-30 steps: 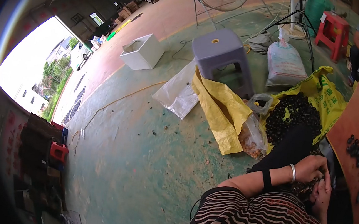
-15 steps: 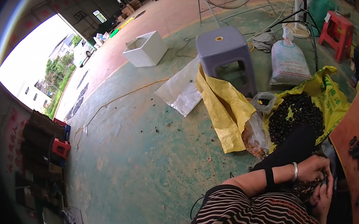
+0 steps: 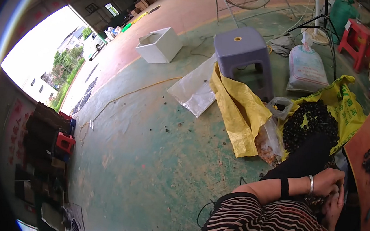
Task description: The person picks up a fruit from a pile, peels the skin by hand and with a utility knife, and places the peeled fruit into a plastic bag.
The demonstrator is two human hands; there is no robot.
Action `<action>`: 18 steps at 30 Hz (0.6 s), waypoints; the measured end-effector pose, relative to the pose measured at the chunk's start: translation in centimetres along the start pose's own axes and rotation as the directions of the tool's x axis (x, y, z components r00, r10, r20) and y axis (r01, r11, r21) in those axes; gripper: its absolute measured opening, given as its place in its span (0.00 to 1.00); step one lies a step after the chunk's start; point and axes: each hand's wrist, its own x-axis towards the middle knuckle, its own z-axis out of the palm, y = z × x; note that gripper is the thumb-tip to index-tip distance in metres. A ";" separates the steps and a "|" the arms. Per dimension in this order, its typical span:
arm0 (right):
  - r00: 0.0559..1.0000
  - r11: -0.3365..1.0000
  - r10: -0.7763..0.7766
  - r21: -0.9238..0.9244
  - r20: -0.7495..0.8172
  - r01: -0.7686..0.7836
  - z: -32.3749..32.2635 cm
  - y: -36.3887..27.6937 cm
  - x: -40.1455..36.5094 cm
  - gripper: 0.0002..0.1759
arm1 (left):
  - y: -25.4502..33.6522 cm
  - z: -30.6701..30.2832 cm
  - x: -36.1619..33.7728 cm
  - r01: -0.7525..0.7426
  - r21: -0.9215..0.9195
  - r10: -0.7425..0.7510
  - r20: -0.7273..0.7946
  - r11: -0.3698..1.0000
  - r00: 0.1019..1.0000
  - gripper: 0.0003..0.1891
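Holds left hand [image 3: 329,180], silver bangle [image 3: 311,184] at the wrist, against right hand [image 3: 334,207], the two touching just below the yellow sack [image 3: 239,112]. Curls the fingers of both inward; cannot tell whether anything is pinched between them. Hovers over a small heap of dark pieces [image 3: 313,200] close under the sack's lower edge. Faces a larger pile of dark fruits [image 3: 313,122] lying on the sack's right half, a clear bag [image 3: 267,140] of brownish bits against its lower fold, a purple stool [image 3: 241,49] touching its upper end, a plastic sheet [image 3: 194,89] just left of it, and an orange board [image 3: 368,134] right of it.
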 end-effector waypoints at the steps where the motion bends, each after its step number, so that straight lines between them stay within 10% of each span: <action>1: 1.000 0.997 -0.019 0.070 0.011 0.018 0.4 -0.7 -0.4 0.26 | -0.4 0.1 0.0 -0.010 0.000 0.010 -0.021 1.000 1.000 0.13; 6: 0.996 0.981 -0.047 0.194 0.077 0.031 0.6 -1.4 -0.8 0.28 | -0.4 -0.6 0.1 -0.059 -0.030 0.058 -0.023 0.998 0.998 0.13; 8: 0.996 0.975 -0.046 0.219 0.080 0.027 1.1 -1.9 -1.4 0.29 | 0.9 -1.3 0.2 0.175 -0.241 -0.173 0.030 0.955 0.985 0.14; 18: 0.993 0.994 -0.079 0.078 0.093 0.072 -0.2 0.2 -0.7 0.32 | -0.7 -0.5 0.1 -0.009 -0.017 0.010 0.043 1.000 0.999 0.14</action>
